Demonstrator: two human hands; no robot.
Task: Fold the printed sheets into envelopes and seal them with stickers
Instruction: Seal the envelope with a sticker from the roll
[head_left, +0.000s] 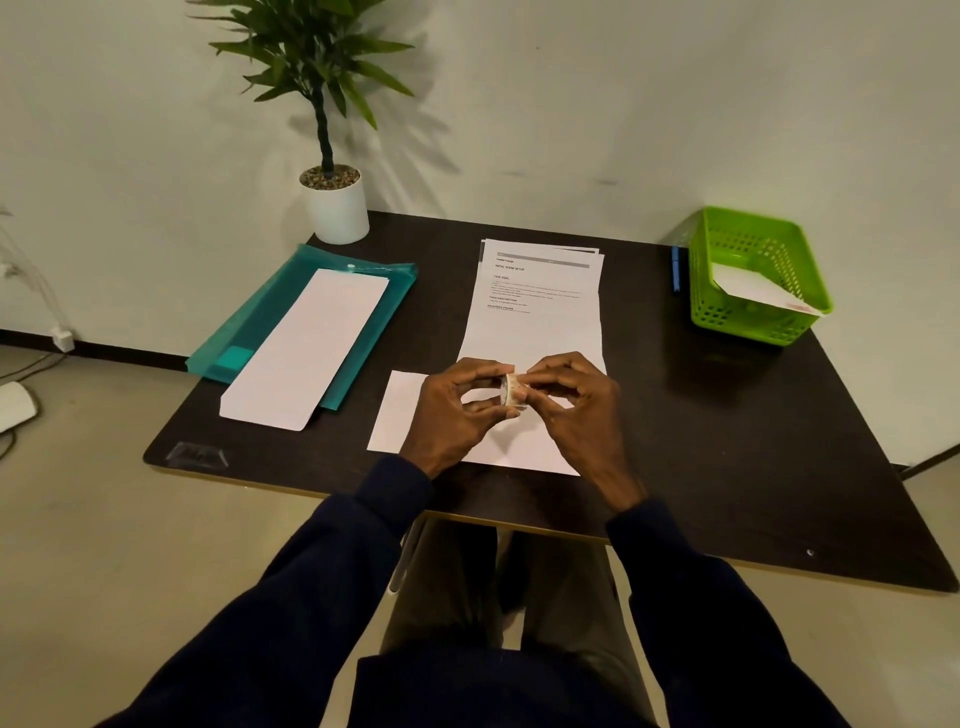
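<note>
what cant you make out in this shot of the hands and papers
Head view only:
- The small roll held by the left hand and right hand: fingers cover most of it, its print is too small to tell.
- The folded sheet: both hands hide its middle.
- The printed sheets: body text too small and blurred to read.
- The green basket: its wall hides what lies under the white paper in it.
</note>
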